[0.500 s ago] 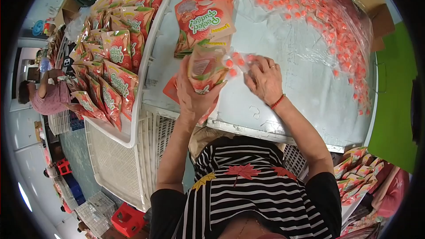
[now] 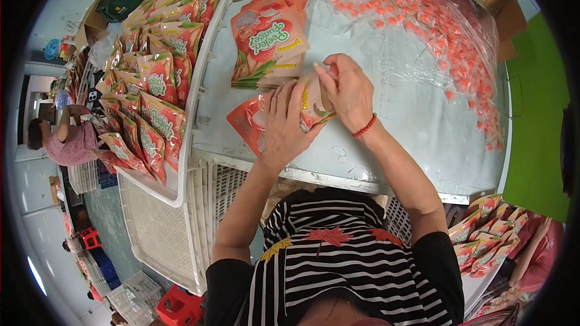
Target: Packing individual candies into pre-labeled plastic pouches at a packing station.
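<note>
My left hand [image 2: 285, 122] is closed round a red and beige printed pouch [image 2: 312, 101], held above the near edge of the table. At the pouch's upper right side is my right hand [image 2: 353, 92], with its fingers curled and pinched together. A reddish bit shows between those fingers, but I cannot make out what it is. Another red pouch [image 2: 243, 122] lies flat, partly under my left hand. Just beyond my hands is a stack of flat pouches [image 2: 266, 39].
Small wrapped red candies [image 2: 417, 30] spread from a clear plastic bag at the far right. On the left, a white crate [image 2: 181, 188] holds rows of filled pouches [image 2: 160, 118]. More pouches [image 2: 486, 235] stand at the lower right. Another person [image 2: 69, 133] is at far left.
My right hand has lifted off the table and come left to the pouch. The few candies beside it no longer show on the table. The pouch has tilted rightward in my left hand.
</note>
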A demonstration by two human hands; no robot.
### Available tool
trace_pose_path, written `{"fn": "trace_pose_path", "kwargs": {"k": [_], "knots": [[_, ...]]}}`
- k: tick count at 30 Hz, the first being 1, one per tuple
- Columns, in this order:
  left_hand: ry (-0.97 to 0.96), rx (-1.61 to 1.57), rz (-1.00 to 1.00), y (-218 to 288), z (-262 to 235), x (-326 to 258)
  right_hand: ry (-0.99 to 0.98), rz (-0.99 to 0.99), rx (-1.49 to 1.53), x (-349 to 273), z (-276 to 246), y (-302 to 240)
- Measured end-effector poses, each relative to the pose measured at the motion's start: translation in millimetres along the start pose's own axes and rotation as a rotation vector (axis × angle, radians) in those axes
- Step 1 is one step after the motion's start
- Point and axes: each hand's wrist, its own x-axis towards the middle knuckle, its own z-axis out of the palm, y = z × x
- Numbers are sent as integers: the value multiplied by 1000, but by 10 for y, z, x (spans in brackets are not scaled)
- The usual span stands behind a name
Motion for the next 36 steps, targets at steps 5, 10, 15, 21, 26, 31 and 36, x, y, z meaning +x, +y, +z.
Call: {"fn": "trace_pose_path", "kwargs": {"k": [5,10,15,21,26,31,36], "knots": [[81,-41,20,42,161,-1,-263,456,353,14,-73,-264],[63,-82,-96,77,168,0,-338,565,439,-64,-138,-161],[24,-148,-132,136,225,7,-193,121,238,-86,-146,-186],[111,-279,-162,77,274,-5,-436,-44,20,111,-328,-529],[270,-724,-415,148,-168,101,-25,-250,61,157,-415,-397],[441,-618,-413,-451,-503,-232,-191,-175,-149,-313,-10,35],[622,-506,-560,-370,-695,-262,-305,-329,-237,-495,564,-141]]}}
